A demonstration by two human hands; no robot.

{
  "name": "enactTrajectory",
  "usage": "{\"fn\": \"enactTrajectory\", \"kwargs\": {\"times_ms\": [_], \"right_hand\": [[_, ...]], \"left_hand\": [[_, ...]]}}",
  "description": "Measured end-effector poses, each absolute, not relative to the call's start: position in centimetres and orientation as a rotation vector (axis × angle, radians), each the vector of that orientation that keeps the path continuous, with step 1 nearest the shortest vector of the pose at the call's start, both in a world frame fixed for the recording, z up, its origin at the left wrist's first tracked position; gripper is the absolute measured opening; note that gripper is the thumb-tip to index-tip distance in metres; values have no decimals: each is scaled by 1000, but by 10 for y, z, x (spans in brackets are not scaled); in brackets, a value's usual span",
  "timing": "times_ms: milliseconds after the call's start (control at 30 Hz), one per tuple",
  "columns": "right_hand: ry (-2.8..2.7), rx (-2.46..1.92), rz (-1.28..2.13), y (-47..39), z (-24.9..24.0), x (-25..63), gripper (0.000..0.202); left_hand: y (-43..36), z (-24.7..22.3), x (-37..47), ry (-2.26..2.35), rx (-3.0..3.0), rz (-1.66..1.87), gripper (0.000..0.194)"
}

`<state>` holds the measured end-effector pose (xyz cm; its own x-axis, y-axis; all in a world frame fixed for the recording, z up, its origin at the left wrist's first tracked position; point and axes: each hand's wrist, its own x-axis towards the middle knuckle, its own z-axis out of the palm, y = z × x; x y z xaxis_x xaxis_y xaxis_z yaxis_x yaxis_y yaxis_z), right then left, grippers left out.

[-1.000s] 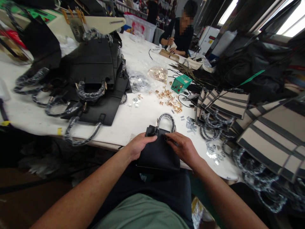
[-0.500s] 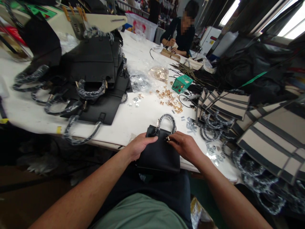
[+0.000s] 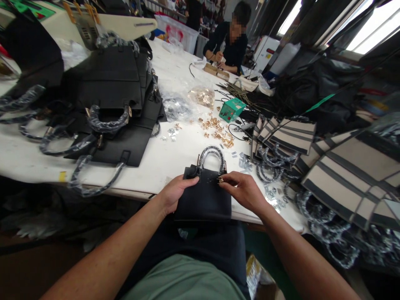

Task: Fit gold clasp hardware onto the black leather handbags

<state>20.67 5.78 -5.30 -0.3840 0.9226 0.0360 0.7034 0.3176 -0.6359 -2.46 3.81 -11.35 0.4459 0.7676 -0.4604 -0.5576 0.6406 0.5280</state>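
Your left hand (image 3: 173, 195) clamps the boxy, smooth black handbag (image 3: 204, 198) at its ten o'clock; your right hand (image 3: 242, 189) pinches a small gold metal fitting (image 3: 221, 180) near two o'clock.

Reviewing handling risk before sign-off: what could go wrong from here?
1. The small gold piece is pinched at the right hand; it might slip and drop.
2. That metal piece is held close to the smooth face of the black bag, so a stray touch could scratch it.
3. The bag overhangs the edge of the white table, with the left hand gripping one side; it may shift if pushed.
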Motion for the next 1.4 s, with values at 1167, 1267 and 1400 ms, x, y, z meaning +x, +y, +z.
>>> {"fn": "enactTrajectory", "kwargs": {"times_ms": [1167,1267,1400], "right_hand": [[-2827,-1529,247,61,-55,175,17],[-2838,-1494,211,62,-57,177,14],[-2852,-1474,190,68,-58,176,11]], "left_hand": [[35,-117,-22,816,397,895,33],[35,-120,-22,823,402,891,34],[35,-121,-21,830,425,905,36]]}}
